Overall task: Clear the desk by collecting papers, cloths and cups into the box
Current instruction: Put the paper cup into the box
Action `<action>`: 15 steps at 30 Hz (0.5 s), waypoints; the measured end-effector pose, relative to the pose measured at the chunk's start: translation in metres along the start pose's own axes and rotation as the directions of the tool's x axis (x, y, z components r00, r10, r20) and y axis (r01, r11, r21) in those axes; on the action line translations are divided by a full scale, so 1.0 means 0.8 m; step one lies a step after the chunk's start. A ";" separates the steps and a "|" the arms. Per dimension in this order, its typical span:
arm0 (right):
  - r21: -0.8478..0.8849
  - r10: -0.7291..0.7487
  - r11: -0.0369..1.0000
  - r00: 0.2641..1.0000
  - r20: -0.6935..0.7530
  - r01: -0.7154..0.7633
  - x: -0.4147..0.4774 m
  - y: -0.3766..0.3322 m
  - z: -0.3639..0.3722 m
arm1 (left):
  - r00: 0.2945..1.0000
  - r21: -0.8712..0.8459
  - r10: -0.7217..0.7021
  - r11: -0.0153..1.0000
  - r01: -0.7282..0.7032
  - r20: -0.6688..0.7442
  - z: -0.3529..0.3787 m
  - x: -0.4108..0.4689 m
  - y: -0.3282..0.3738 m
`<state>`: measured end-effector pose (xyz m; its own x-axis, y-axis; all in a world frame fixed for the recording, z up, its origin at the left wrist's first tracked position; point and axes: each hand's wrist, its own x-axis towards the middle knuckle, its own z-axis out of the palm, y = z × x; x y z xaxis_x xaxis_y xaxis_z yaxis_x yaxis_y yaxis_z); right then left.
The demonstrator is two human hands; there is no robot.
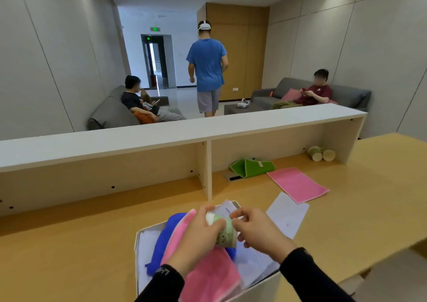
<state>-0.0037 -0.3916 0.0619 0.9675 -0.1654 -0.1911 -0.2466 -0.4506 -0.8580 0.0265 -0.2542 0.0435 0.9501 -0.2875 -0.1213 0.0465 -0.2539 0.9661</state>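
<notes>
Green paper cup (225,231), cartoon-printed, tilted between both hands' fingers (218,224).

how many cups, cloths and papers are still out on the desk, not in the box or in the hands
cups: 2, lying on their sides in the right-hand bay under the white shelf
cloths: 1, the green cloth
papers: 2, the pink sheet and the white sheet
total: 5

Head view, 1 camera: worn at head height, facing forward and down across the desk (92,232), hands close below; room beyond visible over the shelf (161,133).
</notes>
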 end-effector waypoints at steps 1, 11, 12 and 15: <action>0.009 0.010 1.000 1.000 -0.001 -0.010 0.000 0.005 -0.002 | 1.000 -0.014 -0.023 1.000 0.023 0.011 0.005 -0.002 0.003; -0.377 0.172 0.918 0.980 0.103 -0.122 0.010 0.053 -0.029 | 0.993 0.884 -0.075 0.465 -0.045 0.090 0.039 0.003 0.009; -0.373 0.141 0.922 0.987 0.073 -0.104 0.018 0.055 -0.036 | 0.995 0.894 -0.049 0.445 -0.056 0.086 0.036 0.012 0.017; -0.234 0.098 0.968 0.995 0.027 -0.089 0.049 0.053 -0.063 | 0.997 0.813 0.008 0.578 -0.069 0.080 0.028 0.053 0.044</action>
<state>0.0213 -0.4616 0.0420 0.9398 -0.1851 -0.2871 -0.3379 -0.6265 -0.7023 0.0613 -0.2958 0.0674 0.9228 -0.3620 -0.1317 -0.2898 -0.8776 0.3820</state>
